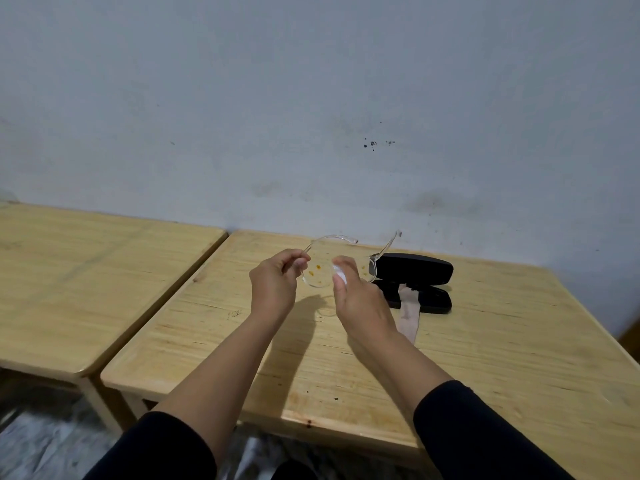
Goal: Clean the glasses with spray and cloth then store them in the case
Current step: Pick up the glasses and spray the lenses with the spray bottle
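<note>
Clear-framed glasses (317, 271) with orange specks on the lenses are held up above the wooden table (485, 358), their temples pointing toward the wall. My left hand (273, 285) pinches the frame at its left lens edge. My right hand (360, 303) is curled round a small clear-white object (340, 276), apparently the spray bottle, right in front of the lenses. It is mostly hidden by the fingers. The black glasses case (415, 268) lies open behind my right hand. A beige cloth (410, 313) is draped across its lower half and onto the table.
A second wooden table (86, 271) stands to the left, with a narrow gap between the two. A pale wall runs close behind both tables. Crumpled grey sheeting (41, 441) covers the floor below the front edge.
</note>
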